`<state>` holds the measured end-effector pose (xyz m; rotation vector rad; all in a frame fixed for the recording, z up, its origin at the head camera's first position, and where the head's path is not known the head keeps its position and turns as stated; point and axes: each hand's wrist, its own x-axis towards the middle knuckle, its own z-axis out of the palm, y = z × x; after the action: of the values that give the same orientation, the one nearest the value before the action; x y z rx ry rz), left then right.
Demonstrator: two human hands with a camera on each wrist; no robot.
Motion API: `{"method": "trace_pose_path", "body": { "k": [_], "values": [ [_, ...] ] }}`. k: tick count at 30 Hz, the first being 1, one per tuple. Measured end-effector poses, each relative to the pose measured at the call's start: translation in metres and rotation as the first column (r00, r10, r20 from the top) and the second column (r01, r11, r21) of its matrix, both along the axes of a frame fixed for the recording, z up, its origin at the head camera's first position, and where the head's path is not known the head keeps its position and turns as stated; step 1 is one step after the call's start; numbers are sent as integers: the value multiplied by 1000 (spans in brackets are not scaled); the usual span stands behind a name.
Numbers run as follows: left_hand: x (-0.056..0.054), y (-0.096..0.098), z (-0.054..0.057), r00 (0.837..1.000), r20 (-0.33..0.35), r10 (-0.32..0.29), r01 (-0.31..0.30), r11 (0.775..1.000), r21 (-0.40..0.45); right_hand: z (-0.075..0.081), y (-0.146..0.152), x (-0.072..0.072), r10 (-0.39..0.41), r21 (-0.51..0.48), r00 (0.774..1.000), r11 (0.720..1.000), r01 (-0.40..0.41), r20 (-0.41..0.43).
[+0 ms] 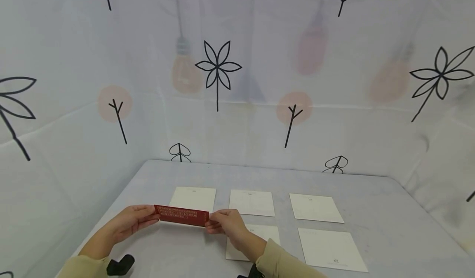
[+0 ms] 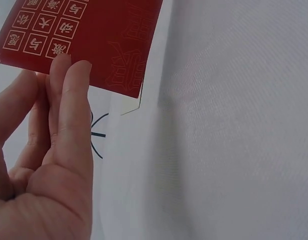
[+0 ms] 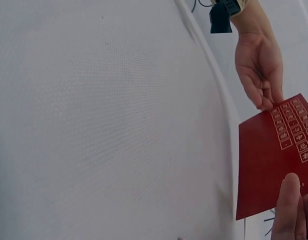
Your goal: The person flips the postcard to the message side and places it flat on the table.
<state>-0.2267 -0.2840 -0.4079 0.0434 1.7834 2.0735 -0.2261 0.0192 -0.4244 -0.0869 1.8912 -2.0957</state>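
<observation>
Both hands hold up a red card (image 1: 182,215) with rows of boxed gold characters, raised above the near part of the table. My left hand (image 1: 131,222) pinches its left end, fingertips at the edge. At the opposite end my right hand (image 1: 228,225) grips the card between thumb and fingers. Up close in the left wrist view, the red card (image 2: 89,45) also has faint embossed lettering. In the right wrist view, the same card (image 3: 266,155) spans from one hand to the other. Behind it lies a white card (image 1: 194,195), partly covered by the red one.
More white cards lie in rows on the pale table: one at back middle (image 1: 252,203), one at back right (image 1: 316,208), one at front right (image 1: 331,249). Another white card (image 1: 237,249) is partly under the right forearm. A patterned white curtain (image 1: 252,137) surrounds the table.
</observation>
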Motion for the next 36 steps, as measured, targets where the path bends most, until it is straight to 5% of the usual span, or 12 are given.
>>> {"method": "trace_pose_path", "body": {
  "k": [15, 36],
  "values": [
    [1, 0, -5, 999, -9, -34, 34, 999, 3, -2, 1, -1, -4, -36, 1000, 999, 4, 0],
    [-2, 7, -8, 996, 18, 82, -78, 984, -162, -3, 2, -9, 1, 60, 1000, 998, -2, 13]
  ]
}}
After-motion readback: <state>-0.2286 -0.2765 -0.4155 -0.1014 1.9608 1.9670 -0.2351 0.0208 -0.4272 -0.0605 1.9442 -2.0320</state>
